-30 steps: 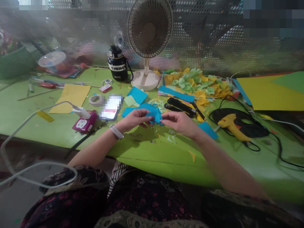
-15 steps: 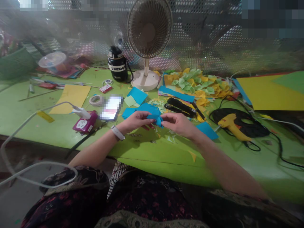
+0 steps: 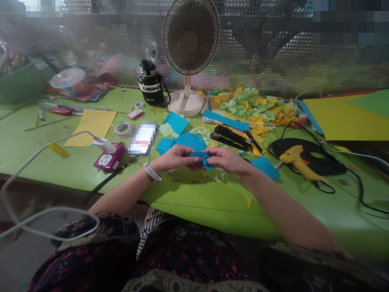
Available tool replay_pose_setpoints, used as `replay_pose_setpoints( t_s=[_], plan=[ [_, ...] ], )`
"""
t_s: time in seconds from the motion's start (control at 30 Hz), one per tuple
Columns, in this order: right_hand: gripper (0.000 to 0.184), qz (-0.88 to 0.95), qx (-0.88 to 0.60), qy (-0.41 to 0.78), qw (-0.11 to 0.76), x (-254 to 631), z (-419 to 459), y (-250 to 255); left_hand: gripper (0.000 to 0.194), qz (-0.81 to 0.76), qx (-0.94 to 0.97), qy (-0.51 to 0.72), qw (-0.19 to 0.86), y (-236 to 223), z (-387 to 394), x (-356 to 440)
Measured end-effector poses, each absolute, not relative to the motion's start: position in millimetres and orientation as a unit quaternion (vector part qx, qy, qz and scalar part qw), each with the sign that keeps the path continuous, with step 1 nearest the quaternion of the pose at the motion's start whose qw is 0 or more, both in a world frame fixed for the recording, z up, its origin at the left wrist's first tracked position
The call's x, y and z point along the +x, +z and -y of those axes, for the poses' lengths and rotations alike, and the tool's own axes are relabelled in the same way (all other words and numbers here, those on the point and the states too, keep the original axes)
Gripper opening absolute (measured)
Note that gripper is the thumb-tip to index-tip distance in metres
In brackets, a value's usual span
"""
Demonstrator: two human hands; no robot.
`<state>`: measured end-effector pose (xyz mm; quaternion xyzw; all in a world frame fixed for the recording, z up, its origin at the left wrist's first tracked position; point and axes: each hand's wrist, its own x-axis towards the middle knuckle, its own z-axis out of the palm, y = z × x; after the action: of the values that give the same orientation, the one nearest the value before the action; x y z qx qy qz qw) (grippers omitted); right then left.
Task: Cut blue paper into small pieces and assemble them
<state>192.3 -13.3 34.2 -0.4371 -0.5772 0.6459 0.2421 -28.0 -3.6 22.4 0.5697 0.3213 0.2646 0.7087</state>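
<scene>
Between my two hands is a small piece of blue paper, bent and folded, with a flap hanging toward the table. My left hand, a white watch on its wrist, is closed on the paper's left side with thumb and fingers. On the right side, my right hand pinches the same piece. Just behind them lie more blue paper pieces in a loose pile. A black stapler rests behind my right hand, and a blue paper square is to its right.
A yellow glue gun lies on a black disc at right. Farther back are a pile of green and yellow paper shapes, a fan and a black bottle. A phone, tape roll and purple power adapter are at left.
The blue paper has moved slightly down toward me and is now more folded, where its petal-like flaps stood spread before. Both hands have shifted with it and stay closed on it.
</scene>
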Motion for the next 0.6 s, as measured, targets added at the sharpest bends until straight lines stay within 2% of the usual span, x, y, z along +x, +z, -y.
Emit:
replay_pose_setpoints(
  t_s=[0.43, 0.6],
  plan=[
    [0.02, 0.548, -0.43, 0.673, 0.249, 184.2, 16.2, 26.4, 0.034, -0.38, 0.59, 0.281, 0.655, 9.7, 3.2, -24.4],
    [0.023, 0.578, -0.428, 0.642, 0.265, 186.9, 15.1, 29.8, 0.036, -0.376, 0.572, 0.279, 0.673, 14.7, 3.8, -25.3]
  ],
)
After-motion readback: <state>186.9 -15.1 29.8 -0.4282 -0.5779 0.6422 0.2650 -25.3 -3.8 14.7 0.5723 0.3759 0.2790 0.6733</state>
